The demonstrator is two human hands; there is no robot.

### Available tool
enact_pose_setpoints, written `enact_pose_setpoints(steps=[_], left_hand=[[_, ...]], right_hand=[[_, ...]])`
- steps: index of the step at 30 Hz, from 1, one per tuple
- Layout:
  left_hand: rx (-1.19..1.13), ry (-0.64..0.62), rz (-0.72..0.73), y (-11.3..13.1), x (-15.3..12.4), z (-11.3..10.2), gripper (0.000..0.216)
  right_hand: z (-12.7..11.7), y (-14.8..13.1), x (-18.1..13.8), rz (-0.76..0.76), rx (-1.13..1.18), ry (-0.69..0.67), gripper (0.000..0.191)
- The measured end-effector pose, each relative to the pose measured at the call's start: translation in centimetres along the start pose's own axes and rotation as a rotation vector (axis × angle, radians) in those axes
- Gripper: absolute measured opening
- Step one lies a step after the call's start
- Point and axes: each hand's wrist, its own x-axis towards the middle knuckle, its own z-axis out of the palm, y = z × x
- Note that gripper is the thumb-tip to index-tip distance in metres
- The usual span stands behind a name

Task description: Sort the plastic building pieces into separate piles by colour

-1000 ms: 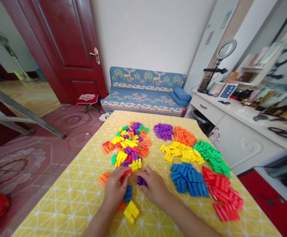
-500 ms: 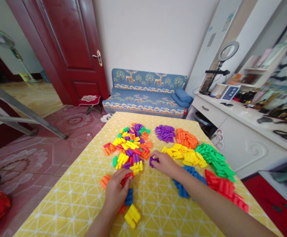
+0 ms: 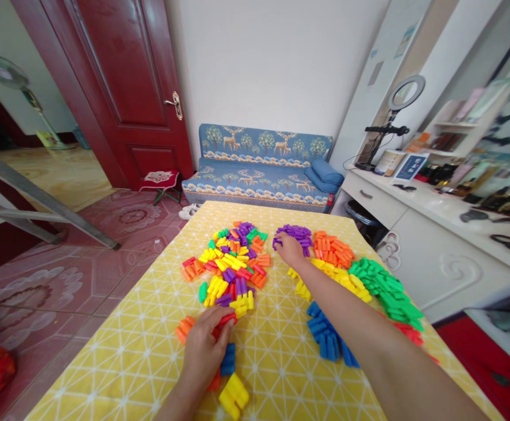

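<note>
My left hand is closed round a red block low on the left of the table. Beside it lie a blue block, a yellow block and an orange block. Just beyond its fingers is a mixed heap of coloured plastic blocks. My right hand reaches to the near left edge of the purple pile, fingers pinched on a purple block. Its fingertips partly cover that block.
Sorted piles of orange, yellow, green and blue blocks lie on the right. My right forearm hides much of the red pile. A patterned sofa stands beyond the yellow-clothed table.
My right hand has moved forward with the purple block, from beside the mixed heap to the purple pile. The left hand stays nearly in place with its red block.
</note>
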Motion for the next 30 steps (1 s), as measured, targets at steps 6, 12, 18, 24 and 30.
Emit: enact_pose_setpoints(steps=[6,12,18,24,30], left_hand=[[0.009,-0.006,-0.014,-0.2,0.0,0.0,0.021],[0.027,0.011,-0.009,0.0,-0.1,0.0,0.022],[0.02,0.005,-0.008,0.0,-0.1,0.0,0.022],[-0.002,-0.001,-0.012,0.0,-0.1,0.0,0.021],[-0.039,-0.011,0.002,0.6,0.2,-0.3,0.019]], right_hand=[[1.2,-0.8,0.0,0.022,-0.089,0.008,0.029],[1.2,-0.7,-1.1,-0.061,-0.145,-0.029,0.025],[0.1,-1.9,-2.4,-0.088,-0.098,-0.023,0.032],[-0.7,-6.3,-8.0,-0.225,0.029,-0.059,0.023],[1.1,-9.7,-12.6,-0.262,0.126,-0.139,0.03]])
